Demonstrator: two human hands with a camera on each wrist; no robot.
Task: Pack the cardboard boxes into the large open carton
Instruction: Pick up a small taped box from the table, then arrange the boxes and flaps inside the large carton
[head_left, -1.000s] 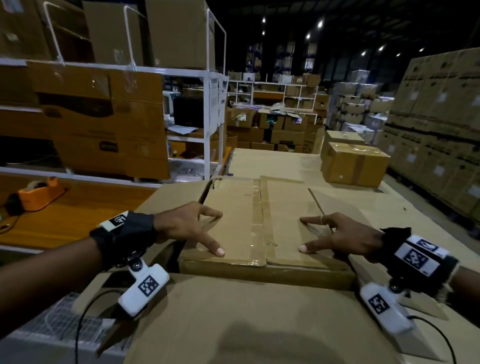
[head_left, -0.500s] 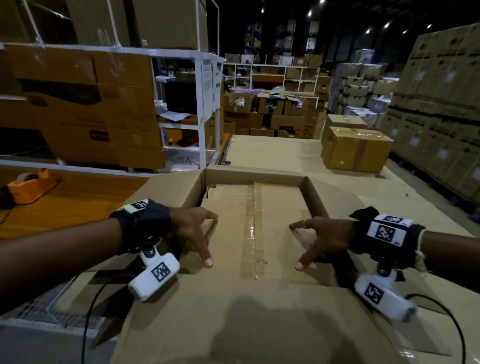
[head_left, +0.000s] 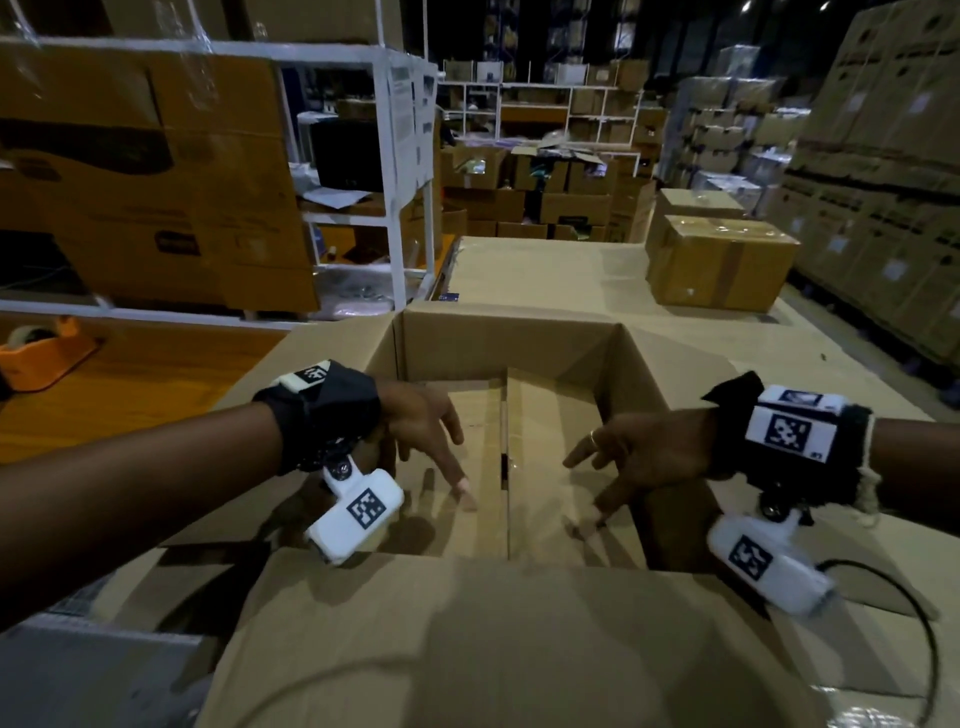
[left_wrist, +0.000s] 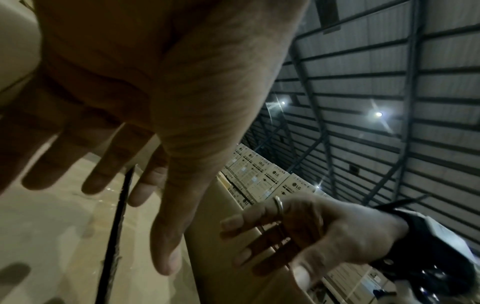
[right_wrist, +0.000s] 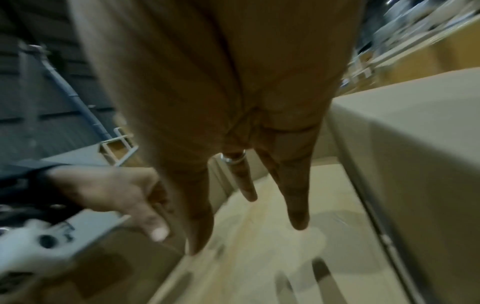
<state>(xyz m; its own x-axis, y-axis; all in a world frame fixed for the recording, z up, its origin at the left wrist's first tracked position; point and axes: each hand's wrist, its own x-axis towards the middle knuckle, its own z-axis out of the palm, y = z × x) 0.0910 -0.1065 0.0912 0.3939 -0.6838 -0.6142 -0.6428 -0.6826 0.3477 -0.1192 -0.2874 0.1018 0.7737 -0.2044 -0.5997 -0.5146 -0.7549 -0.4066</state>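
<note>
A brown cardboard box (head_left: 550, 415) with a taped middle seam lies flat, low inside the large open carton (head_left: 509, 338). Both hands reach down into the carton with spread, straight fingers. My left hand (head_left: 441, 457) touches the box top with its index fingertip, left of the seam. On the right half of the box top, my right hand (head_left: 597, 483) presses with its fingertips. The left wrist view shows the left fingers (left_wrist: 103, 174) over the box top (left_wrist: 52, 236). In the right wrist view the right fingers (right_wrist: 298, 205) point down at the box top (right_wrist: 259, 257). Neither hand holds anything.
The carton's near flap (head_left: 493, 634) spreads toward me and its side flaps lie outward. A taped box (head_left: 722, 260) stands at the back right of the cardboard-covered table. A white rack (head_left: 405, 156) with cartons stands to the left, beside an orange tape dispenser (head_left: 41, 353). Stacked cartons (head_left: 883, 182) line the right.
The box has sunk from the carton's rim down inside it. Both hands followed it down, fingertips staying on its top.
</note>
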